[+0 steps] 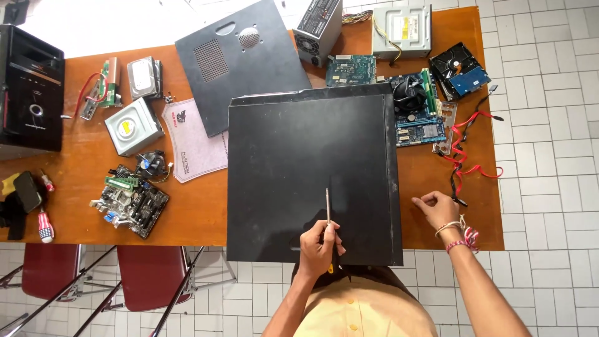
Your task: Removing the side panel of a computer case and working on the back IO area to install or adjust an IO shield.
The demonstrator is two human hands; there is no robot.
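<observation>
Head view, looking straight down: my left hand [319,248] is clamped around the handle of a screwdriver [328,211], fingers wrapped tight, yellow handle end showing just under the palm. Its thin metal shaft runs straight away from me, long axis near parallel to the right edge of the black computer case [312,168], and the tip rests on or just above the case's flat side panel; I cannot tell whether it touches. The case lies flat in front of me, its near edge at the table's near edge. My right hand [438,209] sits on the orange table [199,212] just right of the case, fingers curled together, pinching at or near the end of a black cable [455,184]; whether it really grips it is unclear. So the left hand is over the case, the right beside it. Right of the case, beyond my right hand: red cables [477,167], a blue motherboard [417,109] with fan, a hard drive [460,70]. Behind the case: a loose side panel [240,62], a power supply [318,28], an optical drive [401,30]. Left of the case: a second optical drive [133,126], another motherboard [131,200], and a black tower [30,90] at the far left.
</observation>
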